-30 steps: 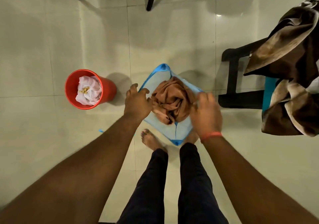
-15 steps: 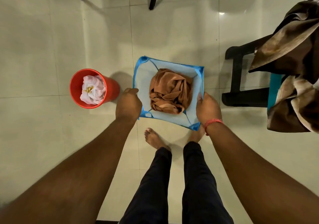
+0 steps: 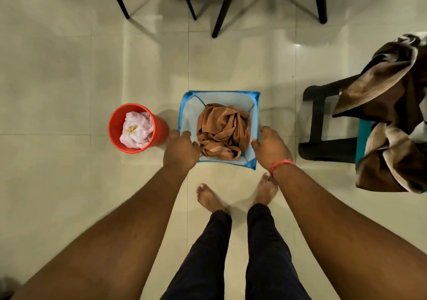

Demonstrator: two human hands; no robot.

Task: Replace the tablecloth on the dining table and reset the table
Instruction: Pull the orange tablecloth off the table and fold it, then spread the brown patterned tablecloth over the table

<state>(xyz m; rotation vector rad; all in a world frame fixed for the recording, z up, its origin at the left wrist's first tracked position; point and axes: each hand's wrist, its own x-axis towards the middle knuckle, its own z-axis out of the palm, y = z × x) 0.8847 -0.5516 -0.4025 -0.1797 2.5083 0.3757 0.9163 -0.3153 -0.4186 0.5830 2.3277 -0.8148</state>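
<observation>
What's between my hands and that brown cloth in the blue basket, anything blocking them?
Nothing visible does. The brown cloth lies uncovered in the open-topped blue basket. The left hand is at the basket's left edge beside the cloth, and the right hand is at its right edge. The red bin stands off to the left.

Cloth, plastic and glossy tile.
Soft crumpled brown cloth (image 3: 223,131) fills a thin blue fabric basket (image 3: 187,114); the red bin (image 3: 159,130) looks smooth plastic; floor tiles (image 3: 69,68) shine.

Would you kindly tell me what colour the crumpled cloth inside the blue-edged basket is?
Orange-brown, seen best in the head view: the crumpled cloth lies in the basket.
</observation>
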